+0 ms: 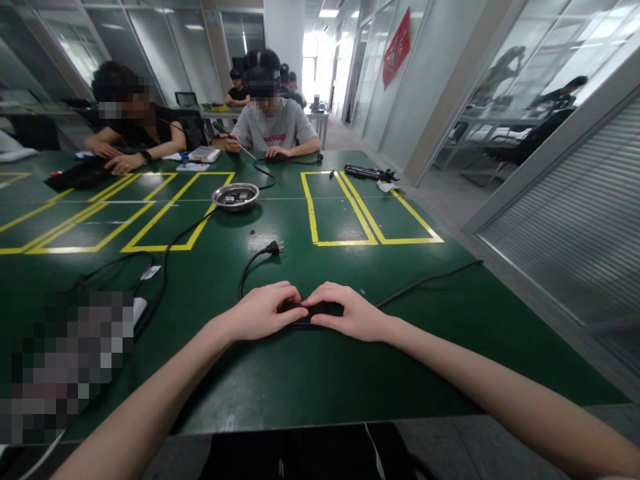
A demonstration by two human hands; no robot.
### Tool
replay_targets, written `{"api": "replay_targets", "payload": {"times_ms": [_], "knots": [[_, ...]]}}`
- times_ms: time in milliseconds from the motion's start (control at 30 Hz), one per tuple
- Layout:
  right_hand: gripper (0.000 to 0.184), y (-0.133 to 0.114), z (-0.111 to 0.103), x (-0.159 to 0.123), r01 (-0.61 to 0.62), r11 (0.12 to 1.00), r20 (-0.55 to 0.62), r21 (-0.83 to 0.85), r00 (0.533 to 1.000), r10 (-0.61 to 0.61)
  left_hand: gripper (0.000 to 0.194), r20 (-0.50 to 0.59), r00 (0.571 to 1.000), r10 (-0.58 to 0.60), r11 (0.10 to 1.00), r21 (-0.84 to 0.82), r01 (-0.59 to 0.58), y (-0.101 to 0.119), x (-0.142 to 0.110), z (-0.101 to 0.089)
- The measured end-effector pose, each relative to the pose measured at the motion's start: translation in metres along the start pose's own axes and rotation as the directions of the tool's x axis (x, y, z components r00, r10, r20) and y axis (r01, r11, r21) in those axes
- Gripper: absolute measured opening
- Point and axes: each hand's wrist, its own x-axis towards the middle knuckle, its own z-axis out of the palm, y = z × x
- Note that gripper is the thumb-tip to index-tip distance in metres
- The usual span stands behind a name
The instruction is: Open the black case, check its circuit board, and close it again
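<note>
Both my hands rest together on the green table (310,373), gripping a small black device (306,311) between them. My left hand (264,311) curls over its left end and my right hand (345,312) curls over its right end. Most of the device is hidden under the fingers. A black cable (430,280) leaves it to the right. Another black cord runs from the left end to a plug (274,249) lying just beyond my hands.
A metal bowl (235,196) with small parts sits mid-table among yellow tape rectangles (350,220). Two people sit across the table, one holding a thin tool. Black cables (160,280) trail at left. A black tool (370,173) lies far right. The table edge drops to floor on the right.
</note>
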Motion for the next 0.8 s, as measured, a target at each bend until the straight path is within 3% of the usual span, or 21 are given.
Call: {"api": "replay_targets", "payload": {"times_ms": [67,133,233,333,467,667,800], "knots": [[0.033,-0.002,-0.003,0.0,-0.054,0.993,0.003,-0.102,0.999,0.055,0.03,0.002,1.0,0.006,0.996,0.087,-0.006,0.003,0.0,0.003],[0.027,-0.004,-0.005,-0.001,-0.068,0.985,0.027,-0.159,0.997,0.074,0.032,0.005,1.0,0.01,0.984,0.177,-0.011,0.006,0.0,0.004],[0.016,-0.006,-0.007,-0.004,-0.043,0.993,0.09,-0.111,0.994,0.053,0.04,0.015,1.0,0.008,0.952,0.307,-0.012,0.01,0.0,0.005],[0.019,-0.007,-0.008,-0.006,-0.037,0.997,0.1,-0.071,0.994,0.044,0.048,0.041,0.999,-0.001,0.936,0.353,-0.014,0.013,0.001,0.004],[0.022,-0.008,-0.008,-0.007,-0.056,0.998,0.107,-0.019,0.993,0.058,0.049,0.067,0.998,0.018,0.955,0.296,-0.037,0.012,0.001,0.005],[0.026,-0.013,-0.008,-0.009,-0.195,0.98,0.088,0.049,0.978,0.19,0.049,0.061,0.993,0.104,0.984,0.137,-0.111,0.002,0.002,0.009],[0.024,-0.009,-0.01,-0.009,-0.12,0.993,0.124,-0.002,0.985,0.119,0.052,0.04,0.993,0.113,0.986,0.115,-0.117,0.0,0.003,0.01]]}}
